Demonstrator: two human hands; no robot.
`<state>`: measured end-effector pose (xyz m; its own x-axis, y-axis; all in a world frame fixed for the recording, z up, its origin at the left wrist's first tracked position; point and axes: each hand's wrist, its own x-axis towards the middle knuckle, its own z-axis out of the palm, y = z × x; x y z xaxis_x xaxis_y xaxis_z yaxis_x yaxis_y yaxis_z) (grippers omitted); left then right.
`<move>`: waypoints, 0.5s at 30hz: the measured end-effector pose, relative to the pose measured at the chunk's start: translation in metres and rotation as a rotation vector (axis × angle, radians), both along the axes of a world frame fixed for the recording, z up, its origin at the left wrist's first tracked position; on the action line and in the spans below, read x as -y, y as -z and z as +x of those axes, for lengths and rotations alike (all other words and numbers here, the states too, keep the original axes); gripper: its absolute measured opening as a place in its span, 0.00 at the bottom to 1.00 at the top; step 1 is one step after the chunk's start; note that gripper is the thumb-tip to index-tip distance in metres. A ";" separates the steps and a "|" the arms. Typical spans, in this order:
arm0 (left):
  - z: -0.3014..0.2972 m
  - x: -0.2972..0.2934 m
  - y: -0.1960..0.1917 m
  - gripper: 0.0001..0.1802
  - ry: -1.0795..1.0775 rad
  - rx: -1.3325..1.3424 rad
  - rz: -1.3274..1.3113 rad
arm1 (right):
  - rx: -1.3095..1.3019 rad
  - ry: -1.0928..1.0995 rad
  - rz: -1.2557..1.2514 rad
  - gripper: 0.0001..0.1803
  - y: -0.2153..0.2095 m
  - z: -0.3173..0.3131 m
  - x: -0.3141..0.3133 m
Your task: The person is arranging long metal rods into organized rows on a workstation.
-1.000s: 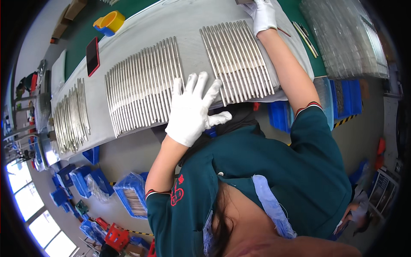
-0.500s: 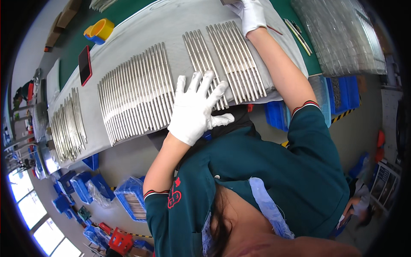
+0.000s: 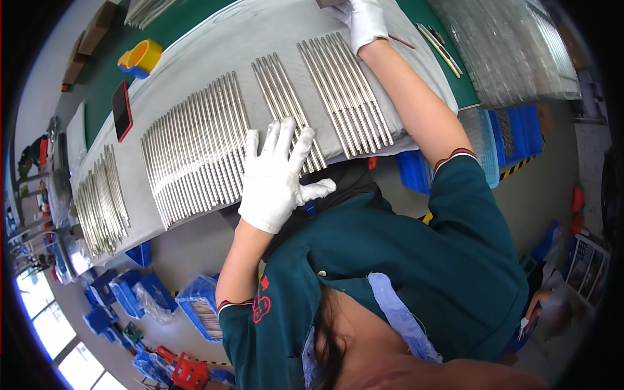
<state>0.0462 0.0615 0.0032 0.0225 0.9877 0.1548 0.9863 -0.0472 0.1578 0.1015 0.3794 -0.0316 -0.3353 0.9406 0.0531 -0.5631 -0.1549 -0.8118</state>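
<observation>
In a white glove, my left hand (image 3: 276, 179) lies palm down with fingers spread, its fingertips on the lower part of a small group of slim metal rods (image 3: 279, 84). To its left is a wide row of similar rods (image 3: 195, 143); to its right, a separate group of rods (image 3: 344, 94). My gloved right hand (image 3: 364, 23) is stretched to the far side of the table, closed on a grey-brown block (image 3: 330, 3) that the picture's upper edge mostly cuts off.
A pale cloth (image 3: 279, 32) covers the table. More rods (image 3: 101, 205) lie at its left end, below a red-edged phone (image 3: 121, 112). Behind stands a yellow tape roll (image 3: 146, 57). Pens (image 3: 439, 49) and plastic-wrapped stock (image 3: 500, 55) sit at right; blue bins (image 3: 513, 140) are below.
My left hand has moved left, and the small rod group beneath it sits closer to the wide row. The gap to the right-hand group has widened. The whole view has shifted slightly.
</observation>
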 end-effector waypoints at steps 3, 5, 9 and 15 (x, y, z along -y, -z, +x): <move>0.009 -0.018 0.006 0.57 0.067 0.058 -0.008 | -0.010 0.010 -0.049 0.28 -0.003 -0.001 0.004; 0.015 -0.026 0.013 0.58 0.083 0.075 0.005 | -0.023 -0.005 -0.012 0.29 -0.002 -0.001 0.002; 0.018 -0.030 0.015 0.57 0.116 0.067 0.043 | -0.002 -0.006 -0.066 0.30 -0.010 0.002 0.006; 0.003 -0.003 -0.009 0.54 -0.031 -0.040 -0.037 | -0.087 -0.031 0.106 0.31 -0.015 0.003 0.009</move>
